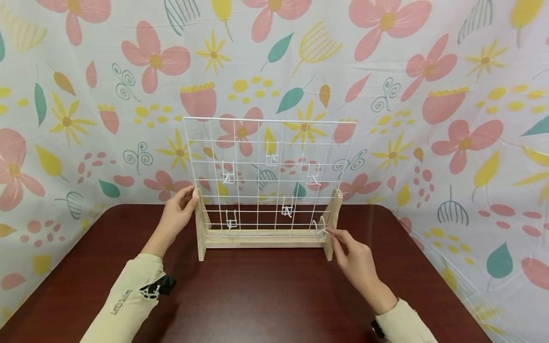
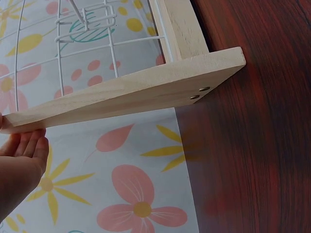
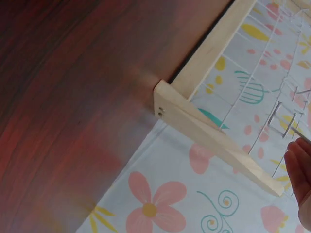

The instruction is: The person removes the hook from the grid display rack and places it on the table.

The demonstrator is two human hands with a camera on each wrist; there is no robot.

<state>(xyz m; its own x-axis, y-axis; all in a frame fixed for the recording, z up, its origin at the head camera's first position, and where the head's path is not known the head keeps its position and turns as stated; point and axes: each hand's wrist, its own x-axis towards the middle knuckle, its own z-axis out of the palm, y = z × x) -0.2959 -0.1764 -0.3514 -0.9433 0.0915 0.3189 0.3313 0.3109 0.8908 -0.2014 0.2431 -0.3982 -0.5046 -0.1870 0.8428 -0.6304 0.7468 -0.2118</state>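
Right hand (fingertip pinch) on hook

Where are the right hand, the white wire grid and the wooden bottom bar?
Right hand [image 1: 355, 258], head view: middle of the hand.
White wire grid [image 1: 258, 196], head view: wires crossing near its middle.
Wooden bottom bar [image 1: 265, 242], head view: middle of its front face.

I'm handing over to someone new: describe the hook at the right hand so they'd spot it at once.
On the dark red table stands a white wire grid in a pale wooden stand. At the grid's bottom right corner is the hook. Unlike the other white hooks, it is pinched by the right hand.
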